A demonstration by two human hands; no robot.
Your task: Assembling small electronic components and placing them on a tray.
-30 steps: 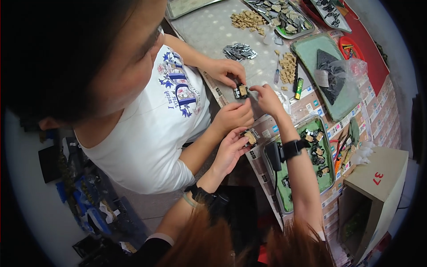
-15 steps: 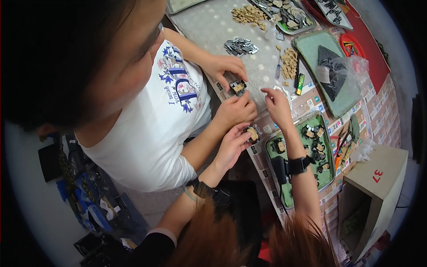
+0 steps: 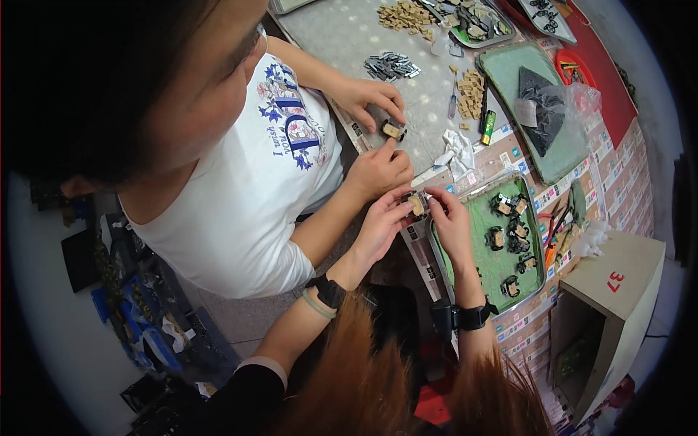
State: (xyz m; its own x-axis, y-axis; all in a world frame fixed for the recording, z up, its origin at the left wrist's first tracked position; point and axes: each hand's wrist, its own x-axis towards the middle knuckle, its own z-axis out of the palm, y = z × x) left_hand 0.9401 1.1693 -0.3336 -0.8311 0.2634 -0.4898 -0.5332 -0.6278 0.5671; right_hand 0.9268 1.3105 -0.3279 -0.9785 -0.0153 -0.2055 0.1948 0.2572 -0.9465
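Observation:
My left hand (image 3: 384, 227) pinches a small black assembly with a tan block (image 3: 417, 204) just above the table's near edge. From the other side, the fingertips of my right hand (image 3: 452, 220) close on the same piece; its fine details are too small to make out. Beside my right forearm lies a green-lined tray (image 3: 476, 218) holding several similar black-and-tan assemblies (image 3: 496, 237). A co-worker's hands (image 3: 372, 102) are at the table to the left, around another such assembly (image 3: 393, 131).
A crumpled white tissue (image 3: 457, 154) lies beyond the tray. Farther off are tan blocks (image 3: 471, 94), dark metal strips (image 3: 392, 66), a screwdriver (image 3: 452, 105) and a green tray with a dark bag (image 3: 538, 109). An open-fronted box (image 3: 614, 280) stands at the right.
My right hand has come back from near the tissue to the assembly in my left hand and now grips it too. The co-worker's assembly has turned and sits slightly apart from the lower hand.

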